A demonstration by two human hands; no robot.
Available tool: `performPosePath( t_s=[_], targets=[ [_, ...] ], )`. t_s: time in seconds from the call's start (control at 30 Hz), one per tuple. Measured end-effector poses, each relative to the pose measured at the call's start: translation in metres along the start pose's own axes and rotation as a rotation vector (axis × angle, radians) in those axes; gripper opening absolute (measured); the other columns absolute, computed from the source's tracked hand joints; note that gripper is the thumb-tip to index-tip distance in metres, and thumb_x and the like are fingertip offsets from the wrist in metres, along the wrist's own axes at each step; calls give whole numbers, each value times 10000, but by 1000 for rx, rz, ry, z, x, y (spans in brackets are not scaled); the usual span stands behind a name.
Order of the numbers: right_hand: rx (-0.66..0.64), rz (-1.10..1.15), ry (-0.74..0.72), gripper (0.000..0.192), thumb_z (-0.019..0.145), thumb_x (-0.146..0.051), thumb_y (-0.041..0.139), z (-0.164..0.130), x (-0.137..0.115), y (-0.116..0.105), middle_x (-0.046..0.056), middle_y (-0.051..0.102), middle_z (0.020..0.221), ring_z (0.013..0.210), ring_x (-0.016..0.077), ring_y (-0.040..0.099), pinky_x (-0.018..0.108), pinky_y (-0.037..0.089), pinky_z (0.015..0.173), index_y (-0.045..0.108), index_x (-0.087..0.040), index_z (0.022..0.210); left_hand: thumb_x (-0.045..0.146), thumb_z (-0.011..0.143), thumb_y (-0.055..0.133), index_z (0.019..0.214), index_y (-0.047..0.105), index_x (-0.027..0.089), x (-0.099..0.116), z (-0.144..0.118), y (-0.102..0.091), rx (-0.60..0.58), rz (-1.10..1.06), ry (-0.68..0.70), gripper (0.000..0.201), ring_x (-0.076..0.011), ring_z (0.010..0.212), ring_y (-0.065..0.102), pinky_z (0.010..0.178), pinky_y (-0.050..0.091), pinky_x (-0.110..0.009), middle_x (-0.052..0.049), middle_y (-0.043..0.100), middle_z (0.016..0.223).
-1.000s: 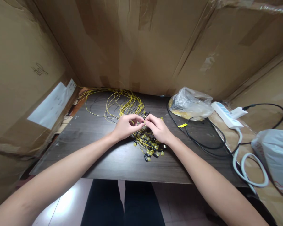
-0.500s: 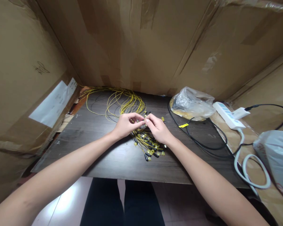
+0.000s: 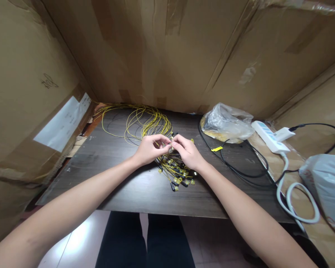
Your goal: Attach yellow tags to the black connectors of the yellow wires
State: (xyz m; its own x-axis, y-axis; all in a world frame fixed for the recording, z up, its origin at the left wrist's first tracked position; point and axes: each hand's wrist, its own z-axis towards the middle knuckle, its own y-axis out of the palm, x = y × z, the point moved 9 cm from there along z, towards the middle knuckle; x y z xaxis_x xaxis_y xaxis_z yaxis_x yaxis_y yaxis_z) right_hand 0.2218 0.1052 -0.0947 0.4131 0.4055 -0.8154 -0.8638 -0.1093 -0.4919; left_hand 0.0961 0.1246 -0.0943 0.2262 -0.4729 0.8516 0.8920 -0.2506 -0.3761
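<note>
Yellow cable bundle (image 3: pixel 167 163) under left hand (image 3: pixel 149 149), right hand (image 3: pixel 187 152), fingertips pinching connector (image 3: pixel 171 147)

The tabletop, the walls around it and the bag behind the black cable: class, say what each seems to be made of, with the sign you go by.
Tabletop: probably wood-look laminate or veneer, dark, matt, faint straight grain.
Walls: corrugated cardboard, dull brown, with creases, flap seams and tape strips.
Bag: thin clear plastic film, glossy, crinkled, something yellow showing through.
</note>
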Motion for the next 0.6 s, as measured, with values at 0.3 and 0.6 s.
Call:
performPosePath(
  t_s=[0.3, 0.6],
  targets=[
    [-18, -25, -1, 390, 1010, -396, 366, 0, 4, 4, -18, 458, 642, 617, 143, 436, 293, 322, 626, 431, -210, 674, 278, 819, 714, 876, 755, 146, 8, -1, -1, 1, 38, 66, 150, -83, 562, 531, 538, 421, -198, -13, 699, 719],
    [14, -16, -19, 240, 952, -352, 473, 1, -1, -1, -13, 505, 695, 657, 149, 459, 285, 345, 638, 529, -193, 781, 281, 810, 716, 857, 730, 138, 5, 0, 1, -12, 19, 49, 151, -82, 550, 543, 534, 438, -193, -16, 702, 724]
  ],
)
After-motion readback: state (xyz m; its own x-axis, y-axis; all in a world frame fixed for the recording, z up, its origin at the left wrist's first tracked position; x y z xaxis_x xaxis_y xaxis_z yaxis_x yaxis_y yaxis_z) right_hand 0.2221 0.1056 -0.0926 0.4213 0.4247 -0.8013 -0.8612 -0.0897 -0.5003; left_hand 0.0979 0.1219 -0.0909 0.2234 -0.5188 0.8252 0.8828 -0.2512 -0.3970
